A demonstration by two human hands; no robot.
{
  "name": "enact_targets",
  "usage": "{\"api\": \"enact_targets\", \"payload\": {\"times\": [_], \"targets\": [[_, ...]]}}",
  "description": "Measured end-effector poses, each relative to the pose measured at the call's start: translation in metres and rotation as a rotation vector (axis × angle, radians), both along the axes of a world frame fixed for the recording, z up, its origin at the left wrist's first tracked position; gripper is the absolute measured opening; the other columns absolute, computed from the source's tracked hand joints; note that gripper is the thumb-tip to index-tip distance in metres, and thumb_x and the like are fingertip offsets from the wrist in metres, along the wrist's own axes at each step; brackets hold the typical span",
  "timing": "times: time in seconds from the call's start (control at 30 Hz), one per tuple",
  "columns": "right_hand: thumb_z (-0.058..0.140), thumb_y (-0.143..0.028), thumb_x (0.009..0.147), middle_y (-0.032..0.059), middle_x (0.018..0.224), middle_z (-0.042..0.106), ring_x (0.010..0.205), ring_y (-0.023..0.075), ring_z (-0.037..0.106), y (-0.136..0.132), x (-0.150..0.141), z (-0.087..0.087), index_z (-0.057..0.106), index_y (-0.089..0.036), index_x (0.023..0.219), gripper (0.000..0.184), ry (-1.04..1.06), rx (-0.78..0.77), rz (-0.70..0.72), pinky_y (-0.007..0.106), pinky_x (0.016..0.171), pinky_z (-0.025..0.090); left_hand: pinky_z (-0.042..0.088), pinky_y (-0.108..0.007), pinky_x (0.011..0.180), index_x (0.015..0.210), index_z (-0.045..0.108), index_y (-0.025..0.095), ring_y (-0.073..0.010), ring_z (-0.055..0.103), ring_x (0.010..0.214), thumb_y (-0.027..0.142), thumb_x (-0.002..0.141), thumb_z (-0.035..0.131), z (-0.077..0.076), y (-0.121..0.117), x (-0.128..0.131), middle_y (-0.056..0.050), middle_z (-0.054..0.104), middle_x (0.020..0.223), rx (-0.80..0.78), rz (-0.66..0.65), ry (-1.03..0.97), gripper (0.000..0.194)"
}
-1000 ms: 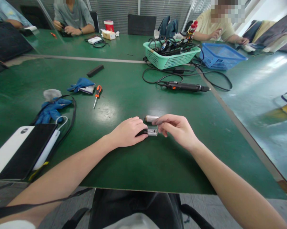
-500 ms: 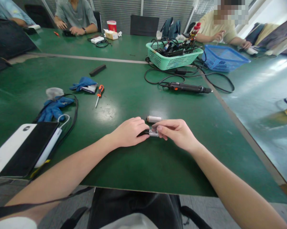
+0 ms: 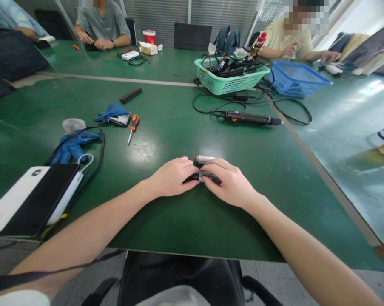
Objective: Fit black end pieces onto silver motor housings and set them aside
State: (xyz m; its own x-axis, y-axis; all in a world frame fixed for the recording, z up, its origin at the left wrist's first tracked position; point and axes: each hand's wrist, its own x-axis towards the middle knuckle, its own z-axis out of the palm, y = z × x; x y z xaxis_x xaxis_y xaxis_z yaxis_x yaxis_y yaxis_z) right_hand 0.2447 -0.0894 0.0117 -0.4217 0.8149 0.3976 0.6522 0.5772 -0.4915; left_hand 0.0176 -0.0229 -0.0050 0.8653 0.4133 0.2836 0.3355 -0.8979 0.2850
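Observation:
My left hand (image 3: pixel 171 177) and my right hand (image 3: pixel 230 183) meet at the middle of the green table. Between them, a small metal cylinder with a black part (image 3: pixel 203 176) is shut in both hands' fingers, mostly hidden. Just beyond my fingertips, a second silver cylinder (image 3: pixel 205 159) lies on its side on the tabletop, apart from my hands.
An orange-handled screwdriver (image 3: pixel 132 127), blue gloves (image 3: pixel 73 144) and a black-and-white tablet-like device (image 3: pixel 35 199) lie to the left. An electric screwdriver (image 3: pixel 249 118) with cables and a green basket (image 3: pixel 231 74) are ahead. Co-workers sit beyond.
My right hand has moved left and down over the small cylinder. Both hands now close around it, hiding more of it. The second cylinder stays in place.

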Motion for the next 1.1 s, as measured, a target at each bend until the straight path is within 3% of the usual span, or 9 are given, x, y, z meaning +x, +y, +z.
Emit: {"api": "enact_targets", "payload": {"times": [0.23, 0.53, 1.1], "targets": [[0.058, -0.025, 0.097, 0.0149, 0.127, 0.067, 0.119, 0.0323, 0.063, 0.0005, 0.0003, -0.0004, 0.069, -0.021, 0.115, 0.022, -0.105, -0.002, 0.038, 0.052, 0.1, 0.055, 0.049, -0.036, 0.083, 0.107, 0.066, 0.014, -0.0219, 0.058, 0.09, 0.037, 0.102, 0.05, 0.0019, -0.0005, 0.0004, -0.009, 0.065, 0.094, 0.017, -0.002, 0.01, 0.028], [0.058, -0.025, 0.098, 0.0118, 0.119, 0.07, 0.116, 0.0297, 0.065, 0.0038, 0.0033, -0.0063, 0.067, -0.023, 0.115, 0.019, -0.071, -0.059, 0.058, 0.048, 0.1, 0.056, 0.049, -0.038, 0.081, 0.106, 0.067, 0.015, -0.023, 0.057, 0.089, 0.04, 0.103, 0.048, 0.0016, -0.001, 0.0005, -0.009, 0.064, 0.092, 0.031, 0.026, 0.007, 0.031], [0.061, -0.025, 0.095, 0.014, 0.124, 0.068, 0.12, 0.0312, 0.063, 0.0029, 0.0045, -0.0058, 0.067, -0.021, 0.119, 0.025, -0.123, -0.042, 0.031, 0.048, 0.101, 0.056, 0.049, -0.037, 0.084, 0.105, 0.067, 0.014, -0.0222, 0.056, 0.09, 0.033, 0.102, 0.05, 0.0018, -0.0014, 0.0009, -0.008, 0.063, 0.093, 0.041, 0.036, 0.037, 0.026]]}}
